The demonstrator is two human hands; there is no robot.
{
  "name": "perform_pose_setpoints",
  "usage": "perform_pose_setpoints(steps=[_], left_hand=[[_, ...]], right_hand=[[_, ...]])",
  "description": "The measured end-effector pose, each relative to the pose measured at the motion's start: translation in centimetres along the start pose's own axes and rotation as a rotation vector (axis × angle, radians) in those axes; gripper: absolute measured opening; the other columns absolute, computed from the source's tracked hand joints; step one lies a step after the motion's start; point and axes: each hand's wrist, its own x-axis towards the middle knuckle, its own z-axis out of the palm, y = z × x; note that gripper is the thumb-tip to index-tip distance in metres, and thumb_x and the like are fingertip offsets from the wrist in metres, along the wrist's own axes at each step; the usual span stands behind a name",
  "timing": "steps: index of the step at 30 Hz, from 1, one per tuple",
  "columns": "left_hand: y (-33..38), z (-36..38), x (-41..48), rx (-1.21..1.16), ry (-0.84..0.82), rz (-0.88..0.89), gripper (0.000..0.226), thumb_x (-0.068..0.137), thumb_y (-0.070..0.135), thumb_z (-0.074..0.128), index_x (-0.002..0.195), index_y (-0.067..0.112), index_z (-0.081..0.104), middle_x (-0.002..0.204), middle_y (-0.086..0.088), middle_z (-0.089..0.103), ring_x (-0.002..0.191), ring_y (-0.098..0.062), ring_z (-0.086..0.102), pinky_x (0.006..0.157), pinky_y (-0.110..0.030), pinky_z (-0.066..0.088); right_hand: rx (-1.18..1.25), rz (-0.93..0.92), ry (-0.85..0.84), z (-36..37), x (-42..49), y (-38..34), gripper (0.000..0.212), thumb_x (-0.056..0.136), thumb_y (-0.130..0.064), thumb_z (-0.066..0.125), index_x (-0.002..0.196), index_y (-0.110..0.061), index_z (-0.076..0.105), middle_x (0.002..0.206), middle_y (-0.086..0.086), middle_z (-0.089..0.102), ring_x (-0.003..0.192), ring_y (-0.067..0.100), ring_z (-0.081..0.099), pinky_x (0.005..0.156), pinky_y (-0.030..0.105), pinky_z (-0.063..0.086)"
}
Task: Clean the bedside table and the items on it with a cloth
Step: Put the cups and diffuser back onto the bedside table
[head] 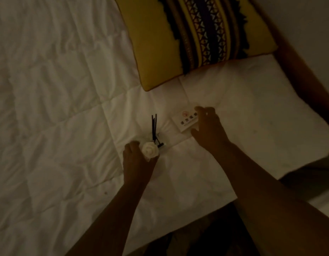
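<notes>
In dim light, my left hand (137,163) grips a reed diffuser (153,143) that rests on the white quilted bed (67,108). It has a white rose-shaped top and several black sticks rising from it. My right hand (208,130) is closed on the near edge of a small white card (184,120) with a red mark and dark print, which lies on the bed beside the diffuser. No cloth and no bedside table are in view.
A yellow cushion (160,52) with a dark patterned band lies at the head of the bed. A brown wooden headboard (303,74) runs along the right. The bed's near edge (224,202) drops to dark floor below.
</notes>
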Motion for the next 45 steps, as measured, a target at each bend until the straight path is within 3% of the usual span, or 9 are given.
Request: perform_pose_setpoints(steps=[5, 17, 20, 24, 27, 34, 39, 42, 45], left_hand=[[-0.6, 1.2, 2.0, -0.056, -0.073, 0.162, 0.089, 0.065, 0.036, 0.082, 0.140, 0.019, 0.036, 0.134, -0.004, 0.046, 0.118, -0.024, 0.044, 0.100, -0.043, 0.043], [4.1, 3.9, 2.8, -0.189, -0.093, 0.208, 0.038, 0.068, 0.027, 0.082, 0.096, 0.026, 0.056, 0.098, 0.001, 0.064, 0.090, -0.009, 0.062, 0.079, -0.030, 0.055], [7.9, 5.9, -0.3, -0.210, -0.190, 0.294, 0.030, 0.072, 0.027, 0.079, 0.092, 0.032, 0.057, 0.090, 0.013, 0.062, 0.081, 0.012, 0.058, 0.069, -0.003, 0.046], [14.0, 11.0, -6.6, -0.167, -0.402, 0.345, 0.044, 0.074, 0.033, 0.077, 0.111, 0.016, 0.059, 0.110, 0.003, 0.062, 0.102, -0.009, 0.060, 0.089, -0.025, 0.050], [18.3, 14.8, -11.8, -0.152, -0.526, 0.277, 0.071, 0.068, 0.039, 0.081, 0.127, 0.013, 0.052, 0.118, 0.007, 0.056, 0.106, -0.007, 0.055, 0.074, 0.000, 0.039], [26.7, 24.4, -26.7, -0.005, -0.858, 0.602, 0.049, 0.076, 0.019, 0.079, 0.119, 0.011, 0.057, 0.107, 0.012, 0.055, 0.099, -0.001, 0.052, 0.082, 0.003, 0.033], [29.4, 31.6, -36.6, 0.156, -1.166, 0.780, 0.048, 0.073, 0.021, 0.080, 0.114, 0.009, 0.058, 0.106, -0.005, 0.063, 0.099, -0.017, 0.062, 0.092, -0.029, 0.052], [30.1, 34.5, -40.5, 0.196, -1.152, 0.733, 0.069, 0.067, 0.032, 0.083, 0.124, 0.017, 0.048, 0.103, 0.015, 0.057, 0.089, 0.002, 0.055, 0.072, -0.012, 0.045], [31.0, 38.1, -44.1, 0.209, -1.099, 0.762, 0.080, 0.067, 0.031, 0.082, 0.134, 0.018, 0.040, 0.128, -0.001, 0.055, 0.110, -0.014, 0.056, 0.087, -0.024, 0.046]], right_hand=[[-0.169, -0.109, -0.181, 2.1, 3.1, -0.5, 0.087, 0.083, -0.014, 0.064, 0.151, -0.034, 0.013, 0.160, 0.001, 0.005, 0.141, 0.037, 0.013, 0.109, 0.054, 0.032], [-0.184, -0.010, 0.034, 1.5, -3.8, 3.5, 0.078, 0.066, -0.049, 0.075, 0.124, -0.014, 0.036, 0.113, 0.011, 0.053, 0.100, 0.031, 0.050, 0.079, 0.039, 0.040], [0.008, 0.083, 0.095, 0.0, -8.9, 6.9, 0.076, 0.065, -0.047, 0.076, 0.120, -0.013, 0.035, 0.103, 0.006, 0.056, 0.089, 0.026, 0.054, 0.070, 0.036, 0.041], [0.284, 0.274, 0.088, -2.2, -17.0, 14.3, 0.074, 0.068, -0.056, 0.074, 0.119, -0.022, 0.033, 0.101, -0.004, 0.054, 0.084, 0.015, 0.057, 0.065, 0.034, 0.052], [0.351, 0.444, 0.109, -3.3, -22.8, 20.8, 0.066, 0.067, -0.060, 0.073, 0.114, -0.030, 0.036, 0.095, -0.013, 0.047, 0.081, 0.007, 0.052, 0.063, 0.022, 0.042], [0.307, 0.801, 0.219, -4.8, -39.2, 36.3, 0.068, 0.061, -0.058, 0.078, 0.102, -0.028, 0.034, 0.089, -0.009, 0.047, 0.075, 0.012, 0.050, 0.052, 0.025, 0.033], [0.312, 1.023, 0.276, -3.5, -49.5, 44.1, 0.069, 0.061, -0.057, 0.080, 0.098, -0.025, 0.031, 0.095, 0.000, 0.058, 0.075, 0.016, 0.055, 0.054, 0.029, 0.041], [0.301, 1.100, 0.345, -2.4, -52.4, 46.9, 0.067, 0.063, -0.055, 0.080, 0.096, -0.025, 0.030, 0.098, 0.002, 0.061, 0.080, 0.020, 0.061, 0.058, 0.029, 0.042], [0.308, 1.149, 0.446, -1.6, -54.4, 49.7, 0.068, 0.066, -0.053, 0.079, 0.108, -0.020, 0.036, 0.103, 0.004, 0.060, 0.088, 0.023, 0.062, 0.062, 0.030, 0.042]])
